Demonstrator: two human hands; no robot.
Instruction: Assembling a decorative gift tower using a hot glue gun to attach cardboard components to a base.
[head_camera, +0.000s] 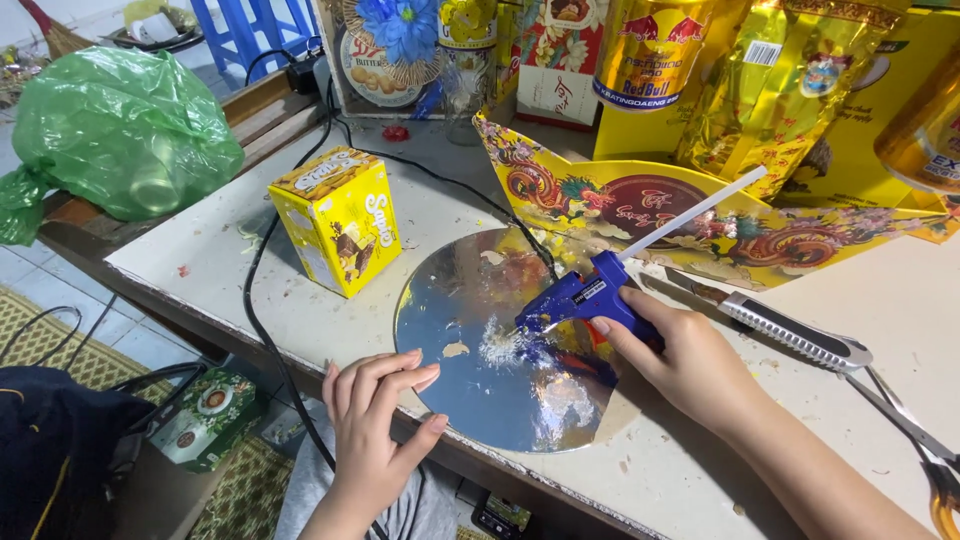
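Left hand (375, 420) sits at the bench (330, 320) edge, fingers loose and spread, holding nothing, just beside the shiny silver disc (470, 300). Right hand (680, 360) is clamped around a blue glue gun (585, 298), nozzle down on the disc's middle. Further back: a utility knife (790, 335), yellow box (340, 230), green bag (120, 130).
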